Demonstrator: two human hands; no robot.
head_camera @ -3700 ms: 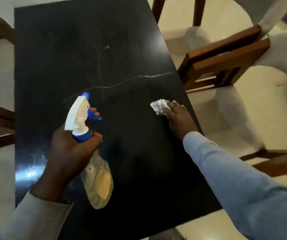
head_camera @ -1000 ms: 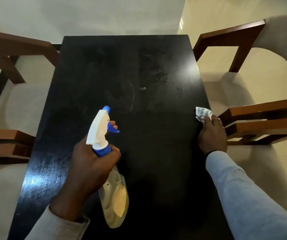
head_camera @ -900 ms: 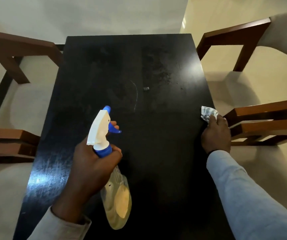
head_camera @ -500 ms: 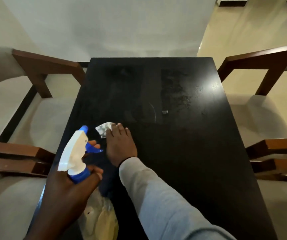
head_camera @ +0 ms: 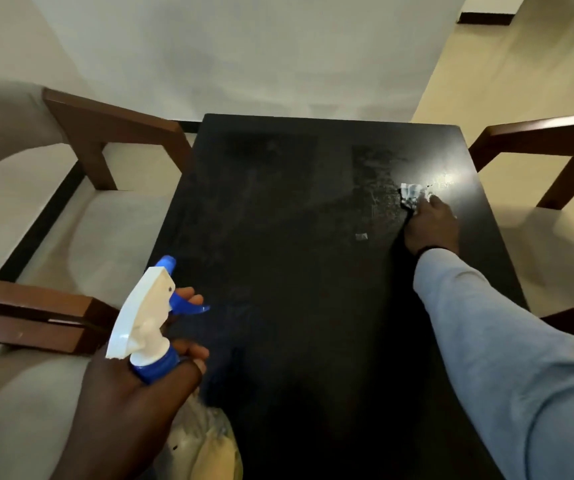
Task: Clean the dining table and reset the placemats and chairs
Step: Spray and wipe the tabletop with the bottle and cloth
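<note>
A black dining table [head_camera: 296, 271] fills the middle of the view, with dried spray speckles near its far right. My left hand [head_camera: 133, 403] grips a spray bottle [head_camera: 147, 327] with a white and blue trigger head at the near left, one finger on the trigger. My right hand [head_camera: 431, 226] reaches across to the far right of the table and presses a small white crumpled cloth [head_camera: 412, 195] onto the top. A tiny scrap [head_camera: 361, 236] lies on the table just left of that hand. No placemats are in sight.
Wooden-framed chairs with pale seats stand on both sides: one chair [head_camera: 71, 161] on the left, another chair [head_camera: 548, 157] on the right. A white wall [head_camera: 244, 53] stands right behind the table's far edge. Cream floor shows at the upper right.
My right hand has swept the cloth from the near left of the table, beside the bottle, across to the far right. The left hand with the bottle has stayed near the left edge.
</note>
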